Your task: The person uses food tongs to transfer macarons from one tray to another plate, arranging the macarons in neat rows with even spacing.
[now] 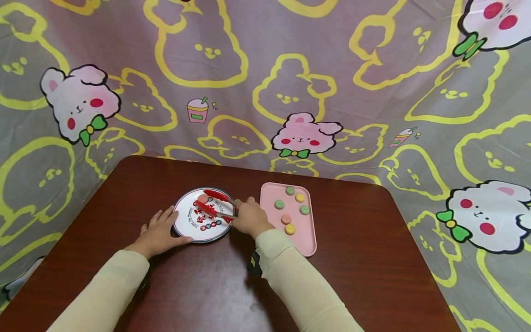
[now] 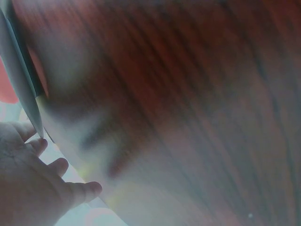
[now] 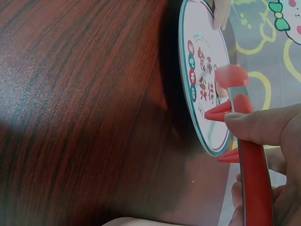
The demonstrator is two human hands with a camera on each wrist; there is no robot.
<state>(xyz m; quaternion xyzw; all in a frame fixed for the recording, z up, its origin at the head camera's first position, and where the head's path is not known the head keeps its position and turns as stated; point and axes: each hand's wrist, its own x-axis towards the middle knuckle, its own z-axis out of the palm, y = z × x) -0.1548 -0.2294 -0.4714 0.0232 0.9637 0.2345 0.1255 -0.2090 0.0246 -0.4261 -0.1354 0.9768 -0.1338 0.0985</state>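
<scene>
Between my right fingers [image 3: 277,162] the tongs [image 3: 254,176] look smooth and plastic, glossy red, with bare shiny metal partway along. Against my left fingers [image 1: 168,214] the plate [image 1: 211,234] has a smooth, hard, glazed-looking face. Just right of my right fingers, the tray [image 1: 304,240] looks like smooth plastic. Below all my fingers the table [image 1: 352,230] shows glossy wood grain; beyond them hangs matt, lightly creased cloth [image 1: 257,46].

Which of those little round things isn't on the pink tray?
The peach one at the tips of the red tongs, over the plate. The other six, three green, two yellow and one peach, lie on the tray.
</scene>
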